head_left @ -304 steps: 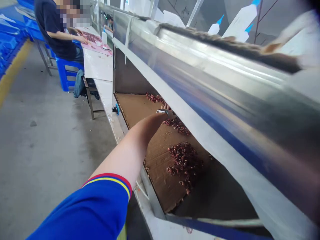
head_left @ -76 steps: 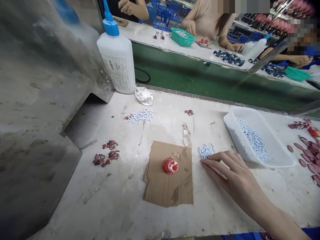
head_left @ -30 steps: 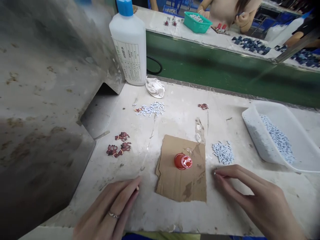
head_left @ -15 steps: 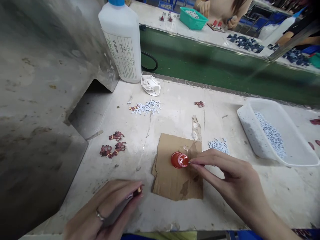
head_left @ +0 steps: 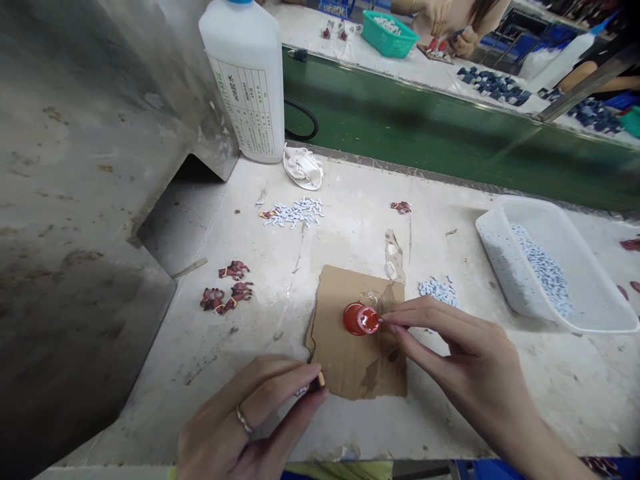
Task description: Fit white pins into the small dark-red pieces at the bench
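My left hand, with a ring on one finger, pinches a small dark brown figurine by the lower left corner of the cardboard piece. On the cardboard stands a small red cup with a glossy red top. At its right rim, my right hand pinches a tiny pale piece. Brown figurines lie at the left, and one more lies beyond the cardboard. Small pale blue pieces are heaped to the right, with another heap farther back.
A white plastic tub with many pale pieces stands at the right. A large white bottle and a crumpled white cloth are at the back left, beside a metal housing. Across the green barrier, a person's hands work.
My left hand has moved right with the figurine, up to the cardboard's edge. My right hand stays at the cup's rim, nearly unmoved.
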{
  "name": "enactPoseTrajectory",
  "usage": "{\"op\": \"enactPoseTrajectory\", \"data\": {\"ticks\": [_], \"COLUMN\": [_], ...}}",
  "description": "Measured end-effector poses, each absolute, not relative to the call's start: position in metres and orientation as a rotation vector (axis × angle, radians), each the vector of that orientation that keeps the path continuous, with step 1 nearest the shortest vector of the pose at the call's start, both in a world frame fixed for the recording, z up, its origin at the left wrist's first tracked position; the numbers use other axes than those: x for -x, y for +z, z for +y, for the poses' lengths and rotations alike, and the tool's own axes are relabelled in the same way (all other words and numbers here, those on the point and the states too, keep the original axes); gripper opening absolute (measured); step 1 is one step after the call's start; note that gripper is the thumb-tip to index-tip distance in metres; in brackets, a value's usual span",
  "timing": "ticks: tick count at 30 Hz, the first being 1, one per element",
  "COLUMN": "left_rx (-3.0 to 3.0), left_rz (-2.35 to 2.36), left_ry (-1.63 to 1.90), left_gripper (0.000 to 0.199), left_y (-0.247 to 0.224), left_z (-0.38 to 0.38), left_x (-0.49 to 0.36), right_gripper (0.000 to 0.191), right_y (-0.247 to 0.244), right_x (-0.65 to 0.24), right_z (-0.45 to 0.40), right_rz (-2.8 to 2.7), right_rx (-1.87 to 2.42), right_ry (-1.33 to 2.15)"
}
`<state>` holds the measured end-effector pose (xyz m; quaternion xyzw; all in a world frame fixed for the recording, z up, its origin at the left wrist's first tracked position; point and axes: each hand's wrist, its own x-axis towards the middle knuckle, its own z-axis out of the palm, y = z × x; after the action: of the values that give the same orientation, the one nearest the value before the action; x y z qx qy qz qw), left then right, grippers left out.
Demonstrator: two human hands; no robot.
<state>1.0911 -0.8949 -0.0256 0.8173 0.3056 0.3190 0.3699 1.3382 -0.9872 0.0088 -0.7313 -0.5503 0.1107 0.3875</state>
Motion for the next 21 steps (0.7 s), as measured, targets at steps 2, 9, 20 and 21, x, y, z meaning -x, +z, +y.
{"op": "enactPoseTrajectory", "data": {"ticks": [2, 9, 20, 21], "left_rx": [-2.083, -1.967, -1.933, -1.938], "left_rz": [0.810, 0.692, 0.648, 0.645], "left_ry": [0.821, 0.845, 0.748, 0.738], "left_gripper": [0.019, 0.017, 0.022, 0.022], "left_y": [-0.027, -0.025, -0.024, -0.024], "left_z": [-0.897, -0.900, -0.901, -0.901], "left_x": [-1.096, -1.110, -1.109, -1.109], "right_gripper": [0.016, 0.029, 0.025, 0.025], "right_y": [0.009, 0.018, 0.006, 0.006], "right_x": [-1.337, -1.307, -1.293, -1.293], "right_z": [-0.990, -0.991, -0.986, -0.986], "right_rz": [-1.354, -1.226, -1.184, -1.184], "right_rx": [1.866, 1.619, 1.496, 1.495], "right_ry": [0.288, 0.527, 0.658, 0.661]}}
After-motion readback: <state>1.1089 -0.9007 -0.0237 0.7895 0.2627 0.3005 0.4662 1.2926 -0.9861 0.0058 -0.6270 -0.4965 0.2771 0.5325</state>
